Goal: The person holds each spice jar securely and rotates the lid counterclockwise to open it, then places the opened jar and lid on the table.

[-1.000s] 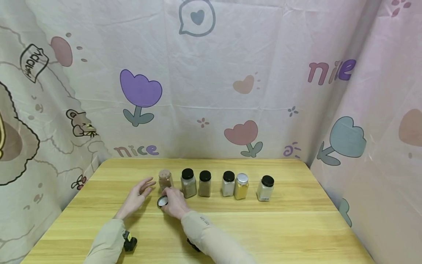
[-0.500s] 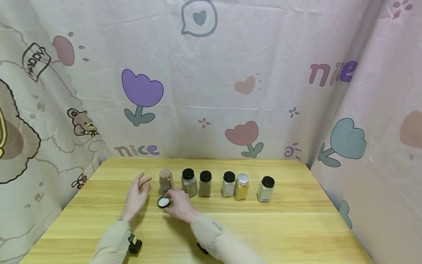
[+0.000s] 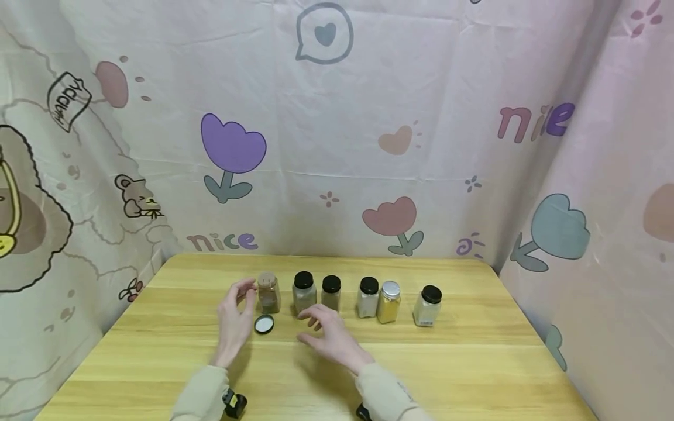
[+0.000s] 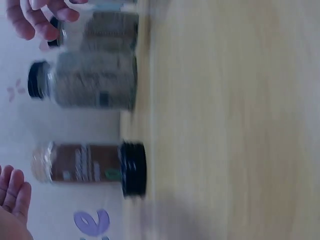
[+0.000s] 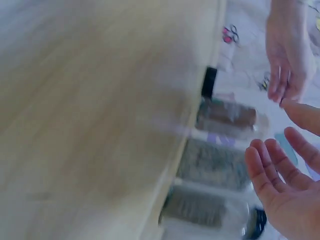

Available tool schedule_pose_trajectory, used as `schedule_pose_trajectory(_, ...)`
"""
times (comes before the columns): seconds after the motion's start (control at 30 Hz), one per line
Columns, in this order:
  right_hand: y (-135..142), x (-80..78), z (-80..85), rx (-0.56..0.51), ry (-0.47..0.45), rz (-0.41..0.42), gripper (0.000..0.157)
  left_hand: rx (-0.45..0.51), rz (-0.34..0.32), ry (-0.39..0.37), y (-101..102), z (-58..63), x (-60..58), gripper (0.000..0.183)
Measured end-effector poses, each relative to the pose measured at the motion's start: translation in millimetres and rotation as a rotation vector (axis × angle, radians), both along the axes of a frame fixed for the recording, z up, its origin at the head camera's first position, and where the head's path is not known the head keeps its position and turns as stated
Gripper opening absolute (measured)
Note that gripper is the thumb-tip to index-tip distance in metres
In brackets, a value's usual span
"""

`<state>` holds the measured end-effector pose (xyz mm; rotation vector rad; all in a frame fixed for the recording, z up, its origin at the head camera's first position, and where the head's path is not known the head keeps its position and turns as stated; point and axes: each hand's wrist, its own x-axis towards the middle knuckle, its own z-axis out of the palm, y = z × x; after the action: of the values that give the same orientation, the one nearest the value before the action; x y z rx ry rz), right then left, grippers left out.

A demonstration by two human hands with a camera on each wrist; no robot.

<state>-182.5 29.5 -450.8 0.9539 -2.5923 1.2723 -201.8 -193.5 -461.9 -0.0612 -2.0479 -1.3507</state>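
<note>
An uncapped spice jar (image 3: 269, 297) of brown powder, topped by a pale shaker insert, stands at the left end of the row. Just in front of it a black lid (image 3: 264, 324) lies with its white inside up; the left wrist view shows this lid (image 4: 134, 169) against the jar's base. Beside the jar, on its left, my left hand (image 3: 234, 318) has loosely bent fingers and holds nothing. My right hand (image 3: 334, 339) hovers with relaxed, spread fingers in front of two black-capped jars, a larger grey-brown one (image 3: 304, 295) and a smaller one (image 3: 331, 294).
Farther right on the wooden table (image 3: 453, 374) stand a black-capped jar of white contents (image 3: 367, 298), a silver-capped yellow jar (image 3: 389, 303) and another black-capped pale jar (image 3: 427, 306). A printed curtain (image 3: 316, 128) hangs behind and along both sides.
My right hand has let go of the black lid, leaving it on the table, and moved right. My left hand has come nearer the uncapped jar. The view has shifted slightly.
</note>
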Motion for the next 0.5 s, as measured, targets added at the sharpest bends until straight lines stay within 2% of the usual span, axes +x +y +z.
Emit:
schedule_pose_trajectory(0.17,31,4.8,5.4,-0.090,0.081,0.000,0.032,-0.007,-0.078,0.026,20,0.4,9.2,0.023)
schedule_pose_trajectory(0.33,54,7.8,10.1,-0.150,0.174,-0.041,0.029,-0.060,-0.137,-0.003,38,-1.8,16.1,0.031)
schedule_pose_trajectory(0.5,71,9.0,12.8,-0.203,0.194,-0.073,0.026,-0.111,-0.206,-0.064,52,-2.2,18.9,0.044)
